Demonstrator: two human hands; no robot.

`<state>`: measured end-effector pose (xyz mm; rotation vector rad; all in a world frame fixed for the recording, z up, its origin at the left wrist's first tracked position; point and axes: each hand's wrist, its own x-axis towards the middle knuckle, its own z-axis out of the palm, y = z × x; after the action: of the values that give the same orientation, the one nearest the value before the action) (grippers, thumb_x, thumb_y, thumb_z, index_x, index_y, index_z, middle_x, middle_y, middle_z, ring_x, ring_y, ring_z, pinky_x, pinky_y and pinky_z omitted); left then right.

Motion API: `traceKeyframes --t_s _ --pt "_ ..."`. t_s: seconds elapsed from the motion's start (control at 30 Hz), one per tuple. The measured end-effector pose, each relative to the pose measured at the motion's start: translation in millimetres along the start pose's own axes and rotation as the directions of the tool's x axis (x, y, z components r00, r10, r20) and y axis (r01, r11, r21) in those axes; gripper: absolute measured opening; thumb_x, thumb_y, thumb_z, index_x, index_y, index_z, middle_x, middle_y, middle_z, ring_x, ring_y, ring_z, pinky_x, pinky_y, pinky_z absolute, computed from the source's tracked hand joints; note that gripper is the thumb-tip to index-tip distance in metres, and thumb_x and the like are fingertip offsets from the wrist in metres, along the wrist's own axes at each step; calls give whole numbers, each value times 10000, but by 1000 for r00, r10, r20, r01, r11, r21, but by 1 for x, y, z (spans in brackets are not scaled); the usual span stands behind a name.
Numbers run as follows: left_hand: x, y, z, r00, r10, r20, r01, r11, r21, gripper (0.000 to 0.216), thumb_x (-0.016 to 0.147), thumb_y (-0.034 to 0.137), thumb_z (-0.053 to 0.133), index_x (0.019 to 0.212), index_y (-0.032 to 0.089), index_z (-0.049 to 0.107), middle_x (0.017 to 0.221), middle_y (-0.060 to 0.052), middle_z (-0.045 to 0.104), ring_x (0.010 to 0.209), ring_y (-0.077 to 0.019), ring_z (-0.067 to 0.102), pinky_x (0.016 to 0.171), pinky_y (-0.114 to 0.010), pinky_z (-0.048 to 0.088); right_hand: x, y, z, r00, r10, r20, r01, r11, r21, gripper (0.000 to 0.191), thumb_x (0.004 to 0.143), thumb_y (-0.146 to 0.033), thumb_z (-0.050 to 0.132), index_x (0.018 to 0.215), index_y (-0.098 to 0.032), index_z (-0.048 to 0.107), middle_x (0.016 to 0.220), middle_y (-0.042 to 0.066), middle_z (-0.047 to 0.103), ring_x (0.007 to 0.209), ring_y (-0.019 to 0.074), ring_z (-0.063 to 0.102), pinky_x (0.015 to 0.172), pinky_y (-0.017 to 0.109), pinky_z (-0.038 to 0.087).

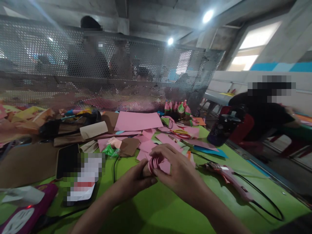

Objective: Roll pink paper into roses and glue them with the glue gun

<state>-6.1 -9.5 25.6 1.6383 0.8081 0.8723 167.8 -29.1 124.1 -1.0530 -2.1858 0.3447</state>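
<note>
Over the green table, my left hand (140, 177) and my right hand (172, 165) meet around a small coil of pink paper strip (154, 165). The coil's curved, layered edges show between the fingers. My right hand's fingers curl over its top and right side, and my left fingers close on its left side. Behind the hands lie scattered pink paper pieces (146, 146). To the right rests a pink glue gun (241, 191) with a black cord.
A purple power strip (46, 198) and phones (68, 161) lie at left. Scissors (180, 132), a pink sheet (138, 121) and small pink-and-green paper crafts (181, 109) sit farther back. A dark bottle (225, 126) stands right. Behind a perforated metal panel (146, 71) are people; another person (263, 113) sits right.
</note>
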Motion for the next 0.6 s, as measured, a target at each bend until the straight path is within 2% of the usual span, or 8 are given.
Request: traceKeyframes --t_s 0.23,0.37,0.47,0.6 --pt "1 2 0 999 33 -16 -33 999 -34 378 850 437 657 1124 189 576 1053 -36 640 984 -209 543 887 -316 465 -1 0 1 1000 1 -14 -1 999 40 330 798 -17 600 1053 -226 587 1019 24 627 938 178 600 823 313 484" --pt "2 8 0 998 31 -52 -34 998 -57 353 844 400 672 1103 178 583 1053 -47 642 1007 -223 554 912 -335 454 -1 3 1 994 -67 -89 69 997 28 366 781 5 608 1054 -238 592 1150 50 601 1116 201 565 937 330 458" --pt "4 13 1 994 49 -97 -60 992 -109 374 830 369 693 1133 182 580 1099 -59 643 1050 -237 567 939 -346 451 -1 5 2 987 -102 -127 106 994 21 264 813 -18 611 950 -244 620 1161 55 601 1205 210 528 977 331 442" --pt "7 14 3 989 102 -110 -126 961 -247 436 837 338 697 1224 208 544 1216 -79 631 1198 -260 542 1027 -372 417 -4 7 6 982 -98 -162 96 995 -20 165 840 -82 650 864 -245 637 1176 64 600 1184 232 546 960 369 454"
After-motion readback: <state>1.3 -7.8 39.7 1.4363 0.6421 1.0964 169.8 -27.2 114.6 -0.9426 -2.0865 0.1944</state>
